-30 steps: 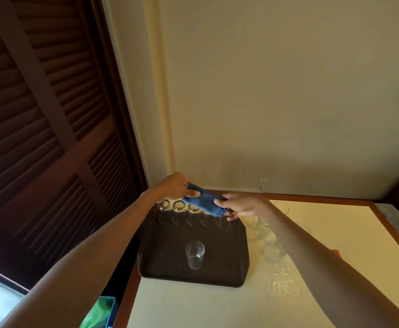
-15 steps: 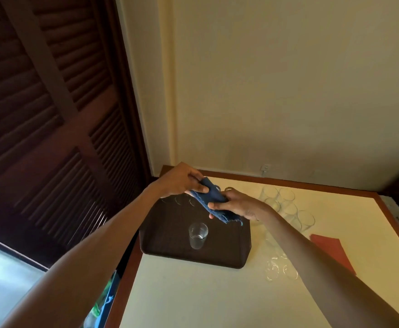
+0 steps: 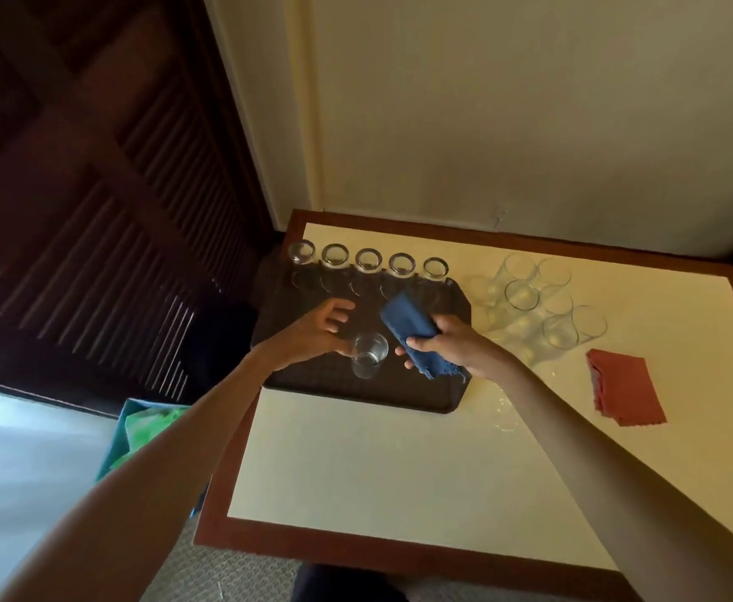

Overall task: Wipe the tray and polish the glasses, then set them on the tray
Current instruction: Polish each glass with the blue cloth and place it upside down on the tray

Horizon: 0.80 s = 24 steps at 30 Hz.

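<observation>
- A soft blue cloth (image 3: 410, 328) is gripped by the right hand (image 3: 456, 347) over the dark tray (image 3: 334, 386)
- The left hand (image 3: 308, 334) is spread wide beside a round clear glass (image 3: 369, 354) on the tray

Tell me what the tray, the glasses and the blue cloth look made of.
Tray: likely plastic, dark brown, matte, with a faint grid texture. Glasses: clear and see-through with bright rims, so glass, though clear plastic is possible. Blue cloth: soft textile, matte; it folds and droops from the right hand.
</observation>
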Available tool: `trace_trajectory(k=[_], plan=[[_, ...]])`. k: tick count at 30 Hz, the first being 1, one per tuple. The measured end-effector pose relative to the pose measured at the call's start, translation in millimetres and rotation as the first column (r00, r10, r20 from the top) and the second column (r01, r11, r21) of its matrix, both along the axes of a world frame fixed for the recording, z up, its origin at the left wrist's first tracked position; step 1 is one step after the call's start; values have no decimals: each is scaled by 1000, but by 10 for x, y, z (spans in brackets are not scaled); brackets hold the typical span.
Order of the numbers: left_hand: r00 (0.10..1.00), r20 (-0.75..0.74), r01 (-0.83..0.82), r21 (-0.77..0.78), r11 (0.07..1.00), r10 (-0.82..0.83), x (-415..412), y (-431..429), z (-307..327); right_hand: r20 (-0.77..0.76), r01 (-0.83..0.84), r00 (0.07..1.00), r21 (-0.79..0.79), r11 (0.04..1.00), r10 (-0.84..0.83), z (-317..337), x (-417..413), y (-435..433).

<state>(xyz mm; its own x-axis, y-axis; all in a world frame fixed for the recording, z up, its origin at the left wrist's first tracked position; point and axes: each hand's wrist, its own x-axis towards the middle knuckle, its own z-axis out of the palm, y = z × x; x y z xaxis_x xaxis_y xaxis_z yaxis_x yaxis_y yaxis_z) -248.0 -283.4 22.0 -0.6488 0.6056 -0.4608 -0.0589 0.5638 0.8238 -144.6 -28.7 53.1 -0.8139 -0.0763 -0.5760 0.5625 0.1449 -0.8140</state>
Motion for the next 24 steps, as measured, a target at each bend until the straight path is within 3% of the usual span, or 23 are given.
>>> trace_trajectory(k=[4,12,19,24], plan=[[997,-62,38,-110,993,-45,238,36,-452,41,75,996,-48,996,-73,-220,-9,-70],[958,-242,-170,-58,984,152,477,305,-697,82,69,995,-73,995,-63,-266,46,-115],[943,-332,18,1,1000,-17,322,348,-266,9,-9,1000,36,999,9,-53,22,-52],[889,-430,136,-83,987,-158,70,415,291,-78,-118,986,316,941,150,259,-78,-21]])
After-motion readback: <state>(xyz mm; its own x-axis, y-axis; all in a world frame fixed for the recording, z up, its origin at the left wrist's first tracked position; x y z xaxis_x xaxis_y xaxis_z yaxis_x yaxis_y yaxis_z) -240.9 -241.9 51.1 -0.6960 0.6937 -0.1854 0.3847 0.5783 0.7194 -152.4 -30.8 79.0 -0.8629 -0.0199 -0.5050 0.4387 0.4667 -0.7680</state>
